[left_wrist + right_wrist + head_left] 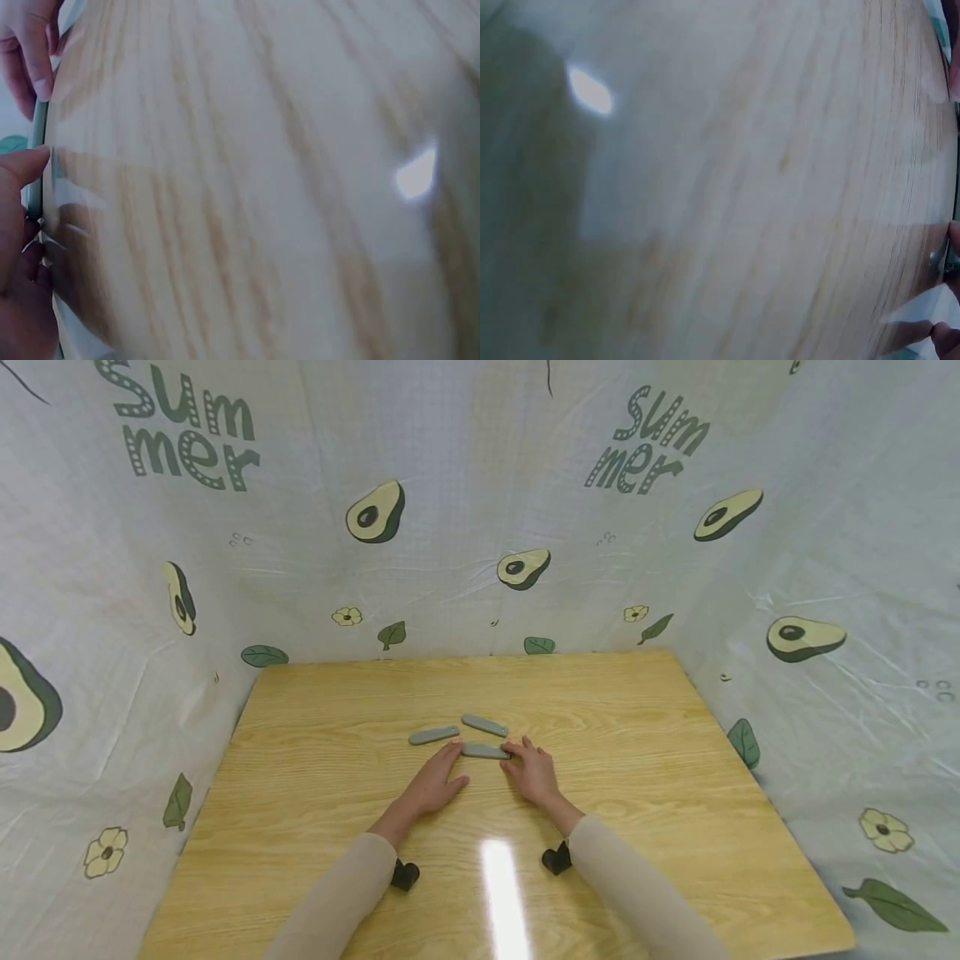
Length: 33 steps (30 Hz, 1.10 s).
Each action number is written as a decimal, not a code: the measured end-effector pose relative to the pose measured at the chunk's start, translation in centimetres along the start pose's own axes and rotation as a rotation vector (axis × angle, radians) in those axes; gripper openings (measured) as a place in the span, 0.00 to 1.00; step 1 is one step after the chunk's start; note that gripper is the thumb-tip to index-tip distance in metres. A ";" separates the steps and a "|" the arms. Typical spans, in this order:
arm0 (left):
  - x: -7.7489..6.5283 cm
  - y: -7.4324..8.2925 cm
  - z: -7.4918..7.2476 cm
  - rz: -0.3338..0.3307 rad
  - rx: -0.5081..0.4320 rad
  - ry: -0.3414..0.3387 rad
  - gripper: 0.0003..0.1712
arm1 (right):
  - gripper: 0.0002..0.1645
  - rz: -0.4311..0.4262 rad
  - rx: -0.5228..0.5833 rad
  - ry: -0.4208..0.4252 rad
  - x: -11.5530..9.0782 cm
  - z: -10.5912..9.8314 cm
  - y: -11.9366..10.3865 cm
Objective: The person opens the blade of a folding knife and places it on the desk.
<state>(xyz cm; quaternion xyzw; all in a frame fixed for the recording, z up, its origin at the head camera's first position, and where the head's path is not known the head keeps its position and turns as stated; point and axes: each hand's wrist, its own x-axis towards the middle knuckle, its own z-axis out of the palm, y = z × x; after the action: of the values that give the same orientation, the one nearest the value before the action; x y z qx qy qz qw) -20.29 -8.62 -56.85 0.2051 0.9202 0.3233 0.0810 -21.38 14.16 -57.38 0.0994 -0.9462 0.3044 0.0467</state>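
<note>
Three slim grey handle-like pieces lie on the wooden table; a small hole shows near one end of the two farther ones. The nearest grey piece (484,751) spans the gap between the two hands. My left hand (432,783) touches its left end with the fingertips, the thumb spread apart from them. Its right end is pinched by my right hand (532,772) between thumb and fingers. Just beyond lie the left grey piece (433,735) and the far grey piece (484,725). In the left wrist view the nearest piece appears edge-on at the left border.
The wooden table (315,710) reflects a bright strip of light near its front. Behind and at both sides hangs a pale cloth (450,435) printed with avocados, leaves and lettering. A black wrist mount shows at each sleeve.
</note>
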 end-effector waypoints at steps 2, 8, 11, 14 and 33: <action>-0.1 0.0 0.0 0.014 0.012 0.012 0.37 | 0.19 -0.016 0.010 0.008 -0.1 -0.1 0.0; 0.0 -0.1 0.0 0.006 0.016 0.095 0.30 | 0.17 -0.017 0.055 0.014 0.0 -0.2 0.1; 0.2 -0.2 0.0 -0.017 -0.009 0.151 0.26 | 0.17 -0.029 0.088 0.022 0.1 0.0 0.0; 0.2 -0.2 0.0 -0.022 -0.020 0.212 0.21 | 0.16 -0.069 0.102 0.010 0.2 0.3 -0.1; -1.0 -1.6 -0.5 0.075 -0.091 0.273 0.14 | 0.15 -0.109 0.234 -0.106 -0.4 0.1 -0.5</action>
<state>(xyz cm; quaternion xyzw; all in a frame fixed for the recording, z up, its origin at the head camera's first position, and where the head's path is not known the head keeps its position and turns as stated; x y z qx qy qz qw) -20.01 -10.45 -57.48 0.1896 0.8988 0.3924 -0.0476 -20.88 13.73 -57.26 0.1712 -0.8986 0.4040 0.0014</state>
